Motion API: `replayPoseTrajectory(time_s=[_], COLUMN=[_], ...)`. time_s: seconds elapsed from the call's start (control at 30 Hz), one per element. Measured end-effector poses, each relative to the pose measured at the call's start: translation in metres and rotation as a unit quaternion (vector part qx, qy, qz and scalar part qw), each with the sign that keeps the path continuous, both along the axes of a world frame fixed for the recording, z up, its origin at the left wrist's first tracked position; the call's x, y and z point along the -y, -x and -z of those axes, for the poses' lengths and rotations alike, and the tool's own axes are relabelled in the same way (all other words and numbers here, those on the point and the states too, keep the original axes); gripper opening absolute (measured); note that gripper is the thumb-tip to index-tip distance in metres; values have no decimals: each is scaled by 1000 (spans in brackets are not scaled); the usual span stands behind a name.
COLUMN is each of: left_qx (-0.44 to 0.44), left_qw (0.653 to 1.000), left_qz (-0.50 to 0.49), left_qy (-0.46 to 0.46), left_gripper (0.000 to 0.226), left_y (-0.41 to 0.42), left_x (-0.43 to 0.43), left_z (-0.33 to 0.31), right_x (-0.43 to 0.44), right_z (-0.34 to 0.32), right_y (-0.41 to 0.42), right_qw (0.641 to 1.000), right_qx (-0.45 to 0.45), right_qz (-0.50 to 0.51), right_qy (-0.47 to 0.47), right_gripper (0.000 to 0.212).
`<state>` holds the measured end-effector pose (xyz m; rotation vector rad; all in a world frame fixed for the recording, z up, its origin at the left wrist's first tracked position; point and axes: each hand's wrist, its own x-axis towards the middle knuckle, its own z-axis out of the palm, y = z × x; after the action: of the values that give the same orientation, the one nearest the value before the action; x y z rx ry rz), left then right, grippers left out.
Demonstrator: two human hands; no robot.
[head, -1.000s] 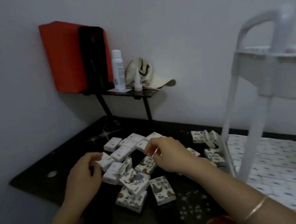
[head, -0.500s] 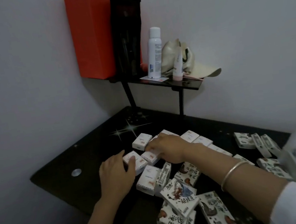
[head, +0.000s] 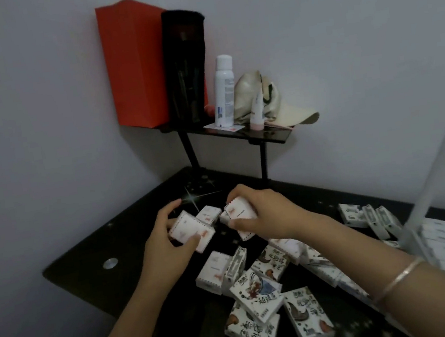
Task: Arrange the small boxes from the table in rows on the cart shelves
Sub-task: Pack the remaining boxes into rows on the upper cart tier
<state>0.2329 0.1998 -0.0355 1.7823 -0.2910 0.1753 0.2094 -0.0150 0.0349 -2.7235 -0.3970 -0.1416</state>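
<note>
Left hand (head: 163, 242) grips a white box (head: 191, 230); right hand (head: 271, 214) grips a second white box (head: 240, 210). Both have red-trimmed edges. Illustrated boxes (head: 256, 295) litter the black table (head: 86, 259).

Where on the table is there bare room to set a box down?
Free: the black table around the round silver disc, left of the left hand; the back strip right of the shelf's black legs, behind the right hand. Crowded: small printed cardboard boxes heaped from the hands, each gripping one, to the front edge and across to the white cart.
</note>
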Motion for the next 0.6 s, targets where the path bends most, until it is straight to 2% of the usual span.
replayPoseTrajectory(time_s=[0.1, 0.17, 0.23, 0.4, 0.6], left_qx=[34, 59, 71, 104, 194], left_qw=[997, 992, 986, 971, 941], left_qz=[46, 85, 121, 196, 266], left_qy=[56, 75, 86, 89, 74], left_gripper=[52, 32, 23, 28, 41], left_y=[23, 40, 59, 109, 165], left_x=[15, 32, 50, 103, 185], left_z=[-48, -79, -108, -180, -265], right_x=[6, 12, 20, 50, 125], right_z=[-36, -63, -93, -165, -224], right_y=[46, 79, 114, 200, 274], right_qw=[995, 986, 975, 942, 919], right_qx=[88, 150, 205, 311, 350], right_qz=[13, 22, 29, 50, 131], right_qy=[-44, -67, -78, -119, -124], right_gripper=[22, 14, 12, 12, 6])
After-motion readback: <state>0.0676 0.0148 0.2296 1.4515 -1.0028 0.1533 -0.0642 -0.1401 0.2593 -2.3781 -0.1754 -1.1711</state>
